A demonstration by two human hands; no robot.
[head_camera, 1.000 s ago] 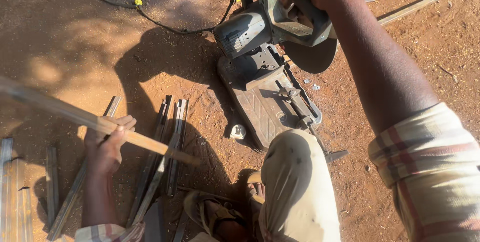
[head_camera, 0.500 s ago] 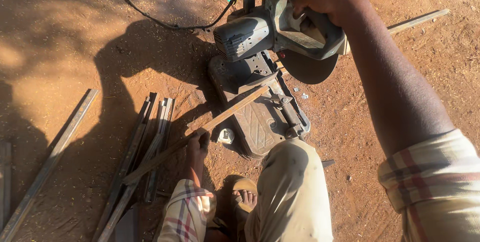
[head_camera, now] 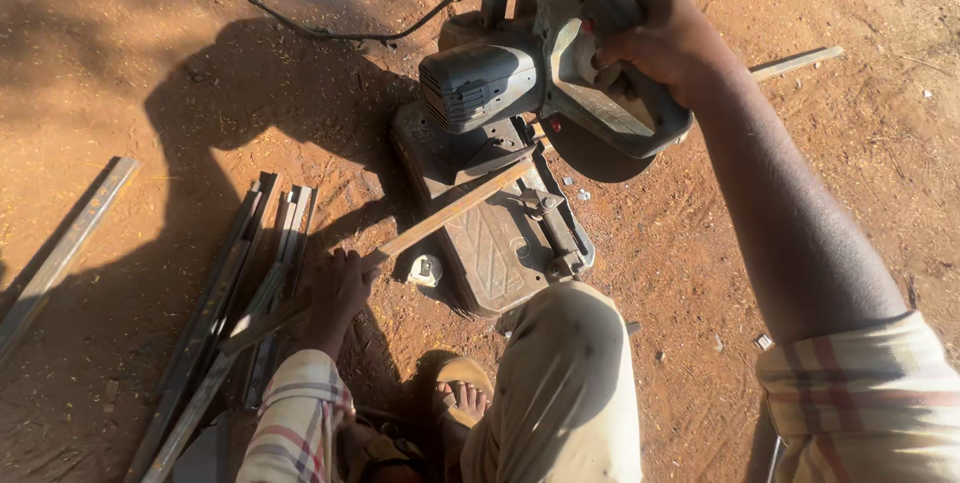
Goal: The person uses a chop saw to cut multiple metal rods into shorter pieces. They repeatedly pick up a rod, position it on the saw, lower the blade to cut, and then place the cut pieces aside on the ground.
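Head view: right hand (head_camera: 665, 43) clenched on the chop saw (head_camera: 520, 73) handle, left hand (head_camera: 338, 288) grasping a metal bar (head_camera: 455, 211) laid across the saw base (head_camera: 495, 243). Best practice, arguably: seat the bar firmly against the fence, fingers clear.

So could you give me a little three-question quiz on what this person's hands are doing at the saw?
1. True or false: the right hand grips the handle of the chop saw.
2. What does the left hand hold: (a) a hammer, (b) a long metal bar, (c) the cable?
3. Where does the bar's far end rest?

Key: 1 true. 2 b. 3 on the saw's base, under the raised saw head.
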